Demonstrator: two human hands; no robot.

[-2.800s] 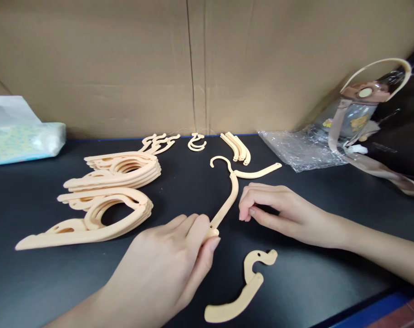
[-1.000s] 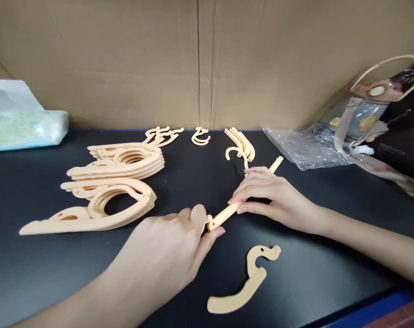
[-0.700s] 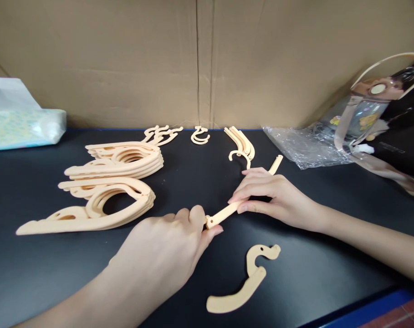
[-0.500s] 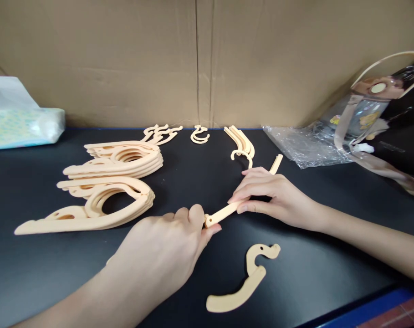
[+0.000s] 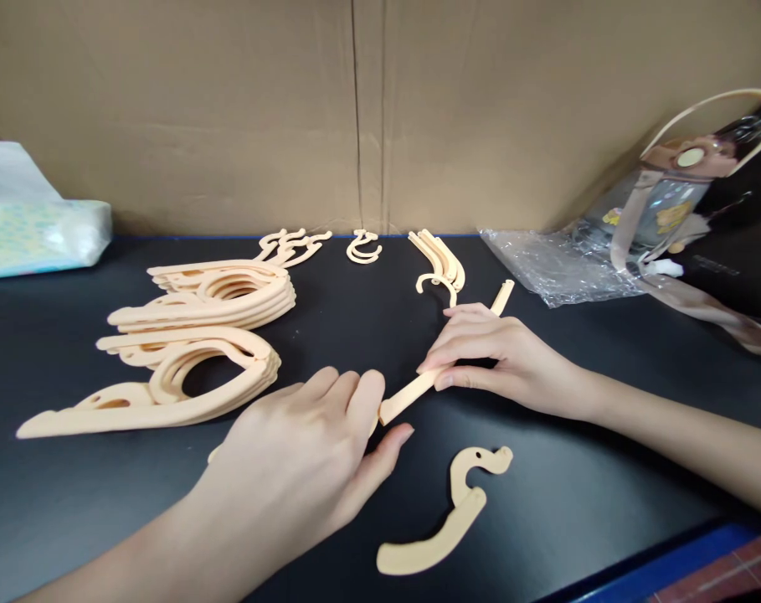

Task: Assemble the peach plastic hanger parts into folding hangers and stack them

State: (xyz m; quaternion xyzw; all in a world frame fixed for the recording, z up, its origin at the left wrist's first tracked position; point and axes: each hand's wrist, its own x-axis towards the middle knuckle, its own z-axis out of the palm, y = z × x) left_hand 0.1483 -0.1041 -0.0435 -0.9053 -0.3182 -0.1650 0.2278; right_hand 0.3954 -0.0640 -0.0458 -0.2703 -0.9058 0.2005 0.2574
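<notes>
My right hand [image 5: 490,356] pinches a beige plastic folding hanger between thumb and fingers. Its straight arm [image 5: 408,398] slants down toward my left hand, while its hook [image 5: 436,283] and another arm end [image 5: 503,295] stick out beyond my fingers. My left hand [image 5: 305,440] is curled over a beige hanger part, mostly hidden under the palm; a sliver shows at the wrist side and by the forefinger. My left thumb stands a little apart from the arm's end. Nearer me lies a loose hook joined to a curved piece [image 5: 434,536].
At the left are two stacks of folded hanger bodies [image 5: 147,419]. Loose hooks [image 5: 363,247] and arm strips [image 5: 439,255] lie along the cardboard wall [image 5: 229,117]. A tissue pack [image 5: 41,226] sits far left; clear plastic wrap [image 5: 543,264] and a strapped bottle [image 5: 675,193] are right.
My left thumb has moved away from the arm's end, and the hole there no longer shows. My right hand keeps its grip. The whole view has shifted slightly.
</notes>
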